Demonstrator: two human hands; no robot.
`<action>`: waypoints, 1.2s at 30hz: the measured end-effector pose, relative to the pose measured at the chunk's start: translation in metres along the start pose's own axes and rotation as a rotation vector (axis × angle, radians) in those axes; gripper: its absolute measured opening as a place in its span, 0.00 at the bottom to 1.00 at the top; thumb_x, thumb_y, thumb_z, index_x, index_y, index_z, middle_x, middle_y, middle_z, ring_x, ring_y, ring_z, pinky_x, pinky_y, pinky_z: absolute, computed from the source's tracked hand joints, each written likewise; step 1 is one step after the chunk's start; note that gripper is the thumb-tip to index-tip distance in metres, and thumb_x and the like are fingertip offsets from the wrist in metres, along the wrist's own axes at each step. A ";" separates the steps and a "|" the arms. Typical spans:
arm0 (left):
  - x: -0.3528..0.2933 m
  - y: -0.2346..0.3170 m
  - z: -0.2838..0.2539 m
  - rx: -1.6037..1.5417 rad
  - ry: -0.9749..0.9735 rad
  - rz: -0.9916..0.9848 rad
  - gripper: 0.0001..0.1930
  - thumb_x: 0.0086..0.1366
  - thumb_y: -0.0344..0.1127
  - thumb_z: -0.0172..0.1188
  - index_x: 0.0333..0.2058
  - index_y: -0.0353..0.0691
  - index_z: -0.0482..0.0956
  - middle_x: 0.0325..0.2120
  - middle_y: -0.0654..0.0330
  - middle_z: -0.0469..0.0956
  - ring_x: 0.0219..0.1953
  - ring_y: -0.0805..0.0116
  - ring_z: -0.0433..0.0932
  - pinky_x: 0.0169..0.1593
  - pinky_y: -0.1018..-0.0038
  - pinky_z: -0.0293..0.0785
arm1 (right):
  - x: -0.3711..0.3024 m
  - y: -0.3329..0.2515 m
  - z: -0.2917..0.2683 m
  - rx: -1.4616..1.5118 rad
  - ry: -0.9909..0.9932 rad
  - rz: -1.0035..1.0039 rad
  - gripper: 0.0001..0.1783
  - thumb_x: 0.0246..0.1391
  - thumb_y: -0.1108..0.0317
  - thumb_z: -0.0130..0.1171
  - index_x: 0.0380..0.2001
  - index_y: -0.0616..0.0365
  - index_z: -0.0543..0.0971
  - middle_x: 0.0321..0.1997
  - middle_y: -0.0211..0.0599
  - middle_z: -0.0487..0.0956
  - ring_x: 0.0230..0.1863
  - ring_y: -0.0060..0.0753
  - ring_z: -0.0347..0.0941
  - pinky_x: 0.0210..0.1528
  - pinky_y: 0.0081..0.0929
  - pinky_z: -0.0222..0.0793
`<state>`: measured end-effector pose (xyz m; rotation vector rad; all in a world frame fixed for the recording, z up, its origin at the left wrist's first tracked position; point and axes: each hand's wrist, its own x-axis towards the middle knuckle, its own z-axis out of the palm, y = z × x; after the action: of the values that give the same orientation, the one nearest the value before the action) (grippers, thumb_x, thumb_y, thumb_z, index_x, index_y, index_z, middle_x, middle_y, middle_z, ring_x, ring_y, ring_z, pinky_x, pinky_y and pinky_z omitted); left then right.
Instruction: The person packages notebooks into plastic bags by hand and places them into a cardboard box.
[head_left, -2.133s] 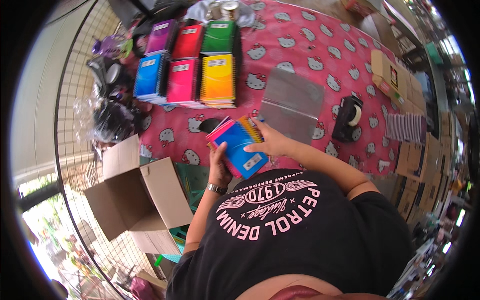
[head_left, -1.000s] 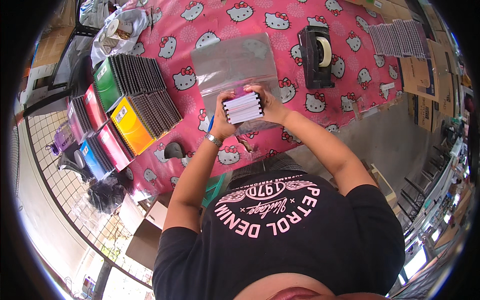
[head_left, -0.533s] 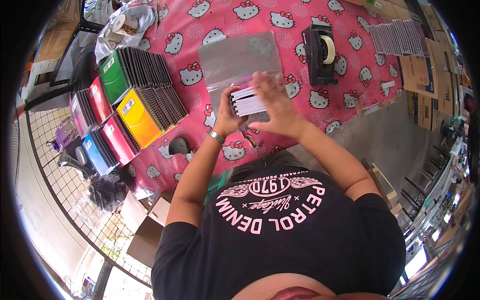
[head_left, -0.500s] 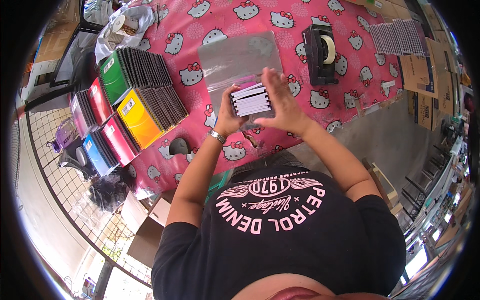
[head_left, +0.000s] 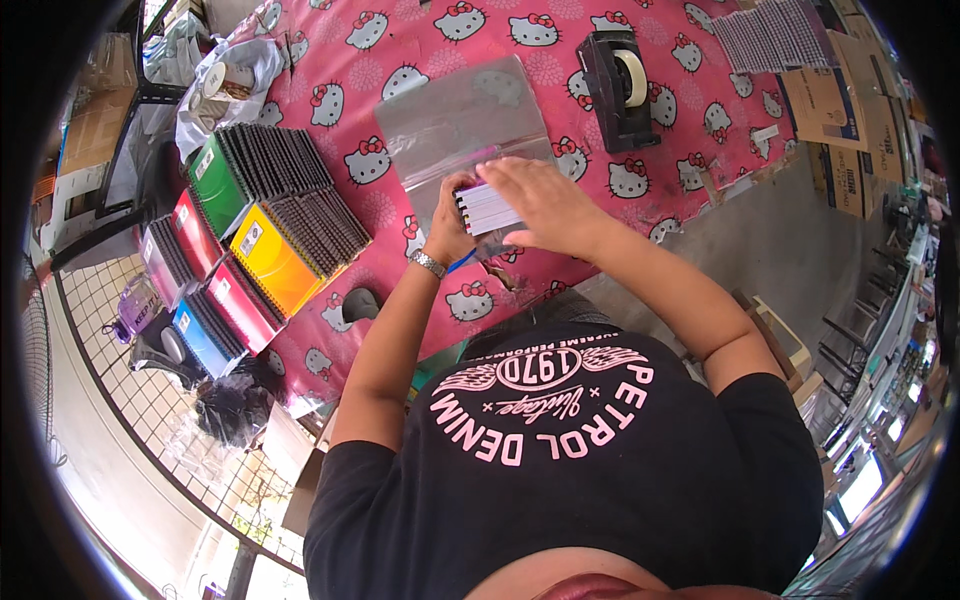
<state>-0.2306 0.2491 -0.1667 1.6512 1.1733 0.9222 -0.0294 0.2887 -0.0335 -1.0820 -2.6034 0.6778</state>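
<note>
A small stack of spiral notebooks point(head_left: 488, 210), white page edges upward and dark coils along its left side, is held between my hands above the table. My left hand point(head_left: 450, 222), a metal watch on its wrist, wraps the stack's left side. Over its far and right sides lies my right hand point(head_left: 550, 208), fingers bent across the far end and thumb at the near end. A clear plastic bag point(head_left: 455, 110) lies flat beneath and beyond the stack. Something thin and blue point(head_left: 461, 262) shows beside my left wrist; its kind is unclear.
Stacks of coloured spiral notebooks point(head_left: 275, 255) stand to the left on the pink patterned tablecloth point(head_left: 440, 310). A black tape dispenser point(head_left: 617, 95) sits at the far right. Cardboard boxes point(head_left: 822, 105) rise past the table's right edge. A white plastic bag point(head_left: 225, 85) lies far left.
My right hand has closed in on the notebook stack from the right and now rests against it. The stack has turned slightly, showing its coils on the left. The whole view has shifted a little.
</note>
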 end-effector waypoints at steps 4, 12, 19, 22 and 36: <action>0.006 -0.011 -0.011 -0.038 -0.122 -0.180 0.43 0.42 0.27 0.72 0.57 0.37 0.58 0.52 0.54 0.67 0.53 0.65 0.69 0.57 0.72 0.66 | 0.018 0.004 0.009 -0.067 -0.158 0.124 0.42 0.34 0.62 0.71 0.56 0.60 0.66 0.54 0.46 0.70 0.54 0.43 0.69 0.55 0.39 0.65; 0.060 0.018 -0.071 -0.410 0.142 -0.559 0.36 0.54 0.32 0.65 0.61 0.36 0.59 0.54 0.53 0.69 0.54 0.62 0.69 0.55 0.67 0.68 | 0.011 0.065 0.050 1.371 0.113 0.799 0.28 0.46 0.57 0.68 0.47 0.63 0.75 0.40 0.32 0.78 0.41 0.22 0.72 0.45 0.25 0.66; 0.059 -0.012 -0.049 -0.378 0.142 -0.860 0.27 0.60 0.34 0.58 0.57 0.33 0.63 0.49 0.56 0.73 0.48 0.66 0.73 0.49 0.72 0.69 | 0.035 0.082 0.074 1.118 -0.011 0.998 0.28 0.43 0.51 0.65 0.38 0.67 0.79 0.38 0.43 0.80 0.40 0.38 0.76 0.47 0.33 0.68; 0.058 0.003 -0.044 -0.405 0.140 -0.853 0.16 0.61 0.33 0.55 0.47 0.35 0.70 0.39 0.61 0.76 0.40 0.73 0.74 0.44 0.77 0.69 | 0.037 0.082 0.074 0.744 -0.028 0.988 0.29 0.44 0.48 0.63 0.37 0.67 0.80 0.40 0.52 0.79 0.44 0.47 0.75 0.50 0.35 0.67; 0.034 0.003 -0.045 -0.274 0.313 -0.735 0.16 0.60 0.34 0.57 0.46 0.37 0.73 0.43 0.57 0.76 0.43 0.70 0.74 0.44 0.72 0.71 | -0.009 0.059 0.098 0.970 0.648 0.776 0.21 0.53 0.56 0.59 0.45 0.59 0.75 0.38 0.49 0.77 0.43 0.44 0.75 0.49 0.36 0.68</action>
<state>-0.2612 0.2916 -0.1469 0.7640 1.6230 0.8161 -0.0257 0.2872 -0.1476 -1.5313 -1.0166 1.2608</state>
